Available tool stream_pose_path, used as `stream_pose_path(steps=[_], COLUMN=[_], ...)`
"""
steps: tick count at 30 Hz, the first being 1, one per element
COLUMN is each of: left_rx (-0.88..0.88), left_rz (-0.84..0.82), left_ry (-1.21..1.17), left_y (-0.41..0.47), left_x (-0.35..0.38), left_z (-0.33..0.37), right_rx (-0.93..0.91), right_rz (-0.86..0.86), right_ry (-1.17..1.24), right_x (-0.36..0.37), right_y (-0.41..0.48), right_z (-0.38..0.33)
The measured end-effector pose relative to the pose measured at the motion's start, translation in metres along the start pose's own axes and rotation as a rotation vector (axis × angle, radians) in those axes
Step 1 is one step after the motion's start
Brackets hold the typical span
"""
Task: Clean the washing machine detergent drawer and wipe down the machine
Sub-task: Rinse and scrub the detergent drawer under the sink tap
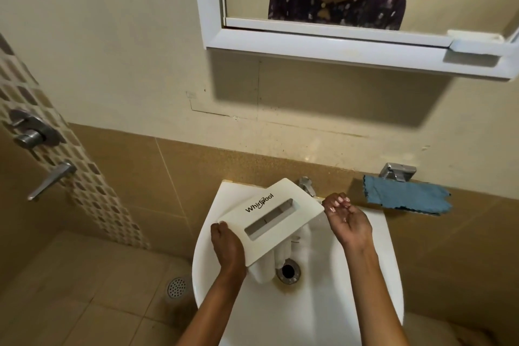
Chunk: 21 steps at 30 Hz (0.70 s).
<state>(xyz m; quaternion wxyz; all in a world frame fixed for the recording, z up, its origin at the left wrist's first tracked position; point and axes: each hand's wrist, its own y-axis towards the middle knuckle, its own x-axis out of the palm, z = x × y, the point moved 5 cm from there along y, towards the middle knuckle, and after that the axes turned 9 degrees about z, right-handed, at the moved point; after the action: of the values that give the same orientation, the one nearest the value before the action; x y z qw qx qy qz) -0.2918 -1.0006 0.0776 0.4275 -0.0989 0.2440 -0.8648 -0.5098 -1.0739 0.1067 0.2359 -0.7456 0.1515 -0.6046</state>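
White plastic gripped at its lower-left edge by the left hand (pixel 227 244), fingers curled round the front panel of the detergent drawer (pixel 269 219). Held over the sink (pixel 389 261) with the panel tilted up toward the camera, showing the "Whirlpool" lettering and the long recessed handle slot. Drawer body hanging below the panel into the basin, its lower end just beside the drain hole (pixel 288 271).

Right hand (pixel 346 216) turned palm up, fingers loosely curled into a cup, nothing held. Fingertips just beside the panel's upper-right corner — touching or apart, cannot tell.

Behind the panel, at the back of the sink, a chrome tap (pixel 307 187), partly hidden by the drawer. To the right on the tiled wall, a blue cloth (pixel 404 196) draped below a chrome holder (pixel 397 171), well apart from both hands.

Above, a white-framed mirror (pixel 280 42) reflecting a dark patterned top. Far left, a strip of mosaic tile with a chrome shower mixer (pixel 31 132) and a lever handle (pixel 53 178) beneath it. Down on the tiled floor, left of the sink, a round floor drain (pixel 177 286).
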Motion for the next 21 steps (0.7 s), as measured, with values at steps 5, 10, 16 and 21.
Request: stream_pose_path(steps=[5, 10, 16, 21], left_rx=[0.076, 0.117, 0.123, 0.103], left_rz=[-0.036, -0.055, -0.077, -0.075], left_ry=[0.022, 0.030, 0.012, 0.019], left_y=[-0.009, -0.016, -0.006, -0.005], left_x=[0.010, 0.020, 0.023, 0.022], left_z=[0.003, 0.008, 0.008, 0.003], right_rx=[0.045, -0.062, -0.573, -0.759], right_rz=[-0.157, -0.177, -0.597, -0.744], right_ry=[-0.235, -0.894, -2.100, -2.616], right_x=[0.046, 0.042, 0.029, 0.024], right_y=[-0.014, -0.006, -0.032, -0.022], right_z=[0.008, 0.064, 0.120, 0.111])
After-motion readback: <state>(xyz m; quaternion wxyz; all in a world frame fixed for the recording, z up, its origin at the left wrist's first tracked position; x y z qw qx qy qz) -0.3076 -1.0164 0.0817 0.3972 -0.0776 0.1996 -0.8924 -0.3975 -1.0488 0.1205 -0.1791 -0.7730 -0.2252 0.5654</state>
